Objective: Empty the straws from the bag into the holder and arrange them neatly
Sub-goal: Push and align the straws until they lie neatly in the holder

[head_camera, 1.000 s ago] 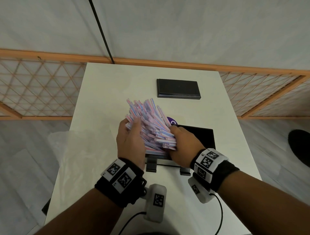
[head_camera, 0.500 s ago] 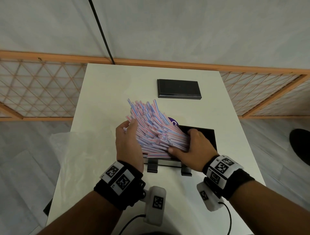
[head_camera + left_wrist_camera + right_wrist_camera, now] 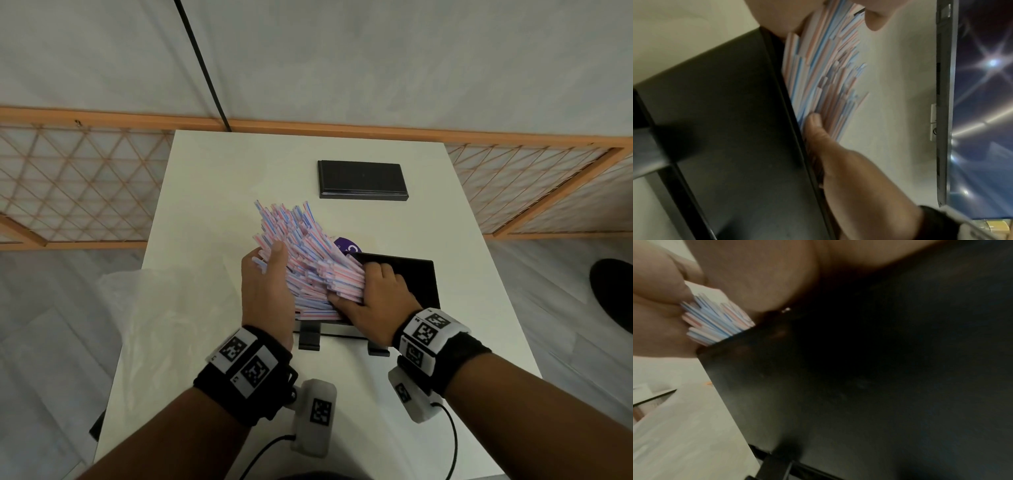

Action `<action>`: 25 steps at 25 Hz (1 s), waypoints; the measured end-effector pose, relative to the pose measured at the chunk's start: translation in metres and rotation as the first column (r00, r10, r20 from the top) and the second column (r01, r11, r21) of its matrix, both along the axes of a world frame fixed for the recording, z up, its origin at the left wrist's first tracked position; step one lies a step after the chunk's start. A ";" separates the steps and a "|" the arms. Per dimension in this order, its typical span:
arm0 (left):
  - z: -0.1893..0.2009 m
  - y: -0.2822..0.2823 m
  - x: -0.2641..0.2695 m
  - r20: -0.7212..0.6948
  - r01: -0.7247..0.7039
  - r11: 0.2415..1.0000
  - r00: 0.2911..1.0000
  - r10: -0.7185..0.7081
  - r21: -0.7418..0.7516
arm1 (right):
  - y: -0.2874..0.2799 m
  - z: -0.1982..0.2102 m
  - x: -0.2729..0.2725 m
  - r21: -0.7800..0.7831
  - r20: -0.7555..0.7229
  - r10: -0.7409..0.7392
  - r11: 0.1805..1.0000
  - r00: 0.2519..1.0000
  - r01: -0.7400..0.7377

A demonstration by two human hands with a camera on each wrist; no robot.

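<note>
A thick bundle of pink, blue and white striped straws (image 3: 301, 253) leans to the back left, with its lower ends in the black holder (image 3: 416, 279) at the table's middle. My left hand (image 3: 267, 291) cups the bundle's left side, thumb (image 3: 816, 123) on the straws by the holder's rim (image 3: 785, 100). My right hand (image 3: 375, 299) grips the bundle's right side, fingers curled over the straw ends (image 3: 715, 324) above the holder's wall (image 3: 838, 386). The clear empty bag (image 3: 164, 315) lies flat to the left.
A flat black lid (image 3: 363, 180) lies at the back of the white table (image 3: 212, 192). A purple round object (image 3: 346, 246) peeks out behind the straws. An orange lattice fence (image 3: 78, 185) runs behind the table. A dark shape (image 3: 613, 294) sits on the floor at right.
My right hand slid right along the straws half a second ago, then came back left. The left hand and the bundle have hardly moved.
</note>
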State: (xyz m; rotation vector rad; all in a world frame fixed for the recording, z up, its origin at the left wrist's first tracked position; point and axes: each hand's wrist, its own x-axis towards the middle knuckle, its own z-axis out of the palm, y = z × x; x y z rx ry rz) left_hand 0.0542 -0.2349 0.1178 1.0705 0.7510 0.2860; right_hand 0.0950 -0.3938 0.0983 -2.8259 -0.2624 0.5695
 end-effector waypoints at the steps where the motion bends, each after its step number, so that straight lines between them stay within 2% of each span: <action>1: -0.001 0.000 -0.001 -0.004 0.035 0.998 0.999 -0.034 0.057 | 0.004 0.000 0.003 0.039 0.028 0.013 0.999 1.000 -0.014; 4: 0.001 0.006 -0.002 -0.085 0.142 0.961 0.988 -0.126 0.235 | 0.004 0.009 0.009 0.158 0.042 -0.010 0.987 0.999 0.003; 7: 0.000 0.020 0.000 -0.122 0.170 0.949 0.982 -0.143 0.264 | -0.014 0.017 0.003 0.211 0.158 -0.092 0.976 0.983 0.058; 9: -0.001 0.024 -0.001 -0.111 0.139 0.962 0.987 -0.115 0.237 | -0.026 0.020 -0.004 0.275 0.081 -0.108 0.958 0.991 0.082; 11: -0.001 0.021 -0.003 -0.106 0.135 0.966 0.988 -0.114 0.219 | -0.031 0.021 -0.011 0.315 -0.056 -0.020 0.948 0.998 0.037; 14: 0.004 0.012 -0.004 -0.093 0.119 0.970 0.990 -0.102 0.210 | -0.033 0.014 -0.015 0.266 -0.039 0.194 0.948 0.980 -0.177; 16: 0.005 0.010 -0.003 -0.076 0.055 0.980 0.996 -0.041 0.189 | -0.031 0.011 -0.013 0.294 -0.023 0.273 0.921 0.962 -0.254; 19: 0.007 0.010 -0.002 -0.054 -0.035 0.992 0.998 0.041 0.118 | -0.032 0.008 -0.011 0.268 -0.026 0.266 0.930 0.964 -0.250; 22: 0.006 0.010 -0.002 -0.083 0.001 0.996 0.997 0.006 0.092 | -0.030 0.007 -0.011 0.182 -0.024 0.309 0.936 0.951 -0.300; 25: 0.000 0.007 -0.002 -0.108 0.020 0.996 0.994 -0.010 0.086 | -0.028 0.010 -0.007 0.241 -0.059 0.359 0.911 0.932 -0.335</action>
